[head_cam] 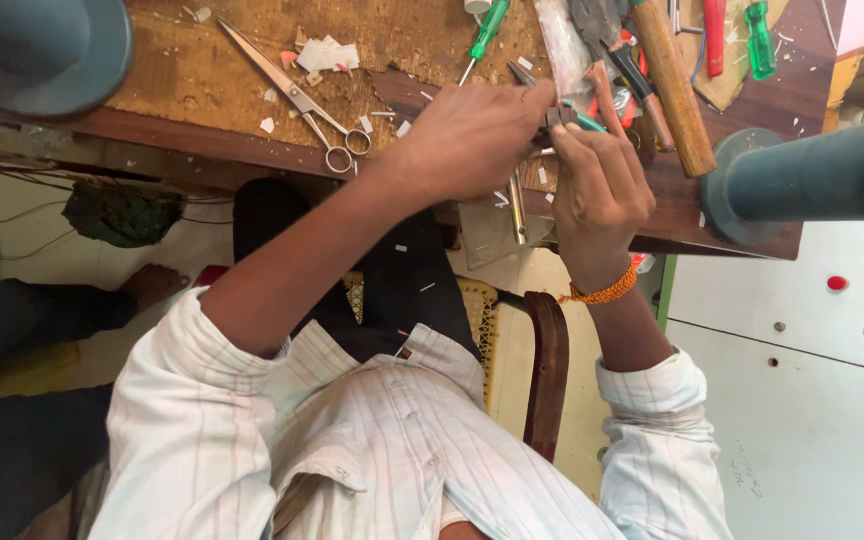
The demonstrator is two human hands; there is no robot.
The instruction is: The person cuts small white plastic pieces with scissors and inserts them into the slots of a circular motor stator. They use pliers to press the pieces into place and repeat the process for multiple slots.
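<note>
Crowding both hands (542, 150), scissors (297, 95), screwdriver (482, 35), hammer handle (674, 85)

Both hands meet at the upper centre of the frame — left hand (472, 140) curled knuckles-up, right hand (597, 185) pinching, fingers bent — forearms converging.

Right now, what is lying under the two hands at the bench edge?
Under the left hand and right hand, a thin metal strip and white scraps show on the wooden bench. The hands hide most of the small dark part they pinch.

Green-handled screwdriver (485, 30), orange wrist thread (604, 293), white striped shirt (382, 440).
</note>
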